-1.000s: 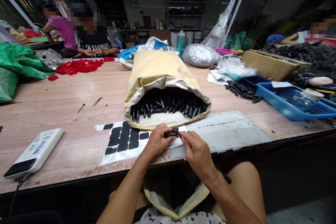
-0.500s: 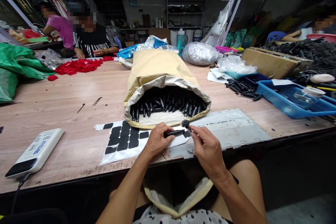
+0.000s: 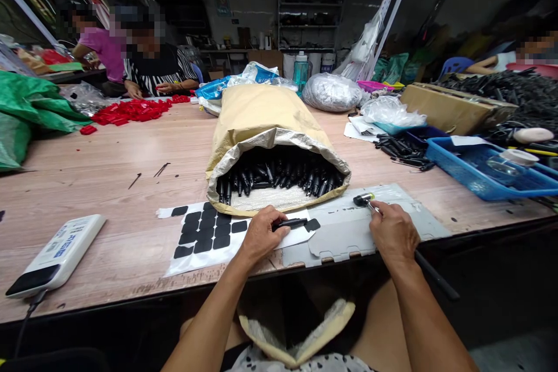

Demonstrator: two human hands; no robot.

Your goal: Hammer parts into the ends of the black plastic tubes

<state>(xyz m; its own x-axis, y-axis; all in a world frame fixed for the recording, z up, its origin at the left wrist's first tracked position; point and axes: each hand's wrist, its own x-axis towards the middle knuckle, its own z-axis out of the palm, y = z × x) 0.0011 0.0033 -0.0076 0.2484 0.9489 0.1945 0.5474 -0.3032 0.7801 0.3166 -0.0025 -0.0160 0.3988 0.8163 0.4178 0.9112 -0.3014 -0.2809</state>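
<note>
While the left hand pinches a slim black plastic part flat against the white sticker sheet at the near edge of the table, the right hand is closed around a small hammer, its head resting on the grey metal plate. Just behind both hands lies an open paper sack full of the same black parts. Black square pads sit on the sheet. 1 white device lies far left.

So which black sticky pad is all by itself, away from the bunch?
The single black pad at the right end of the white sheet, just past the black piece in the left hand. The others sit clustered further left.
</note>
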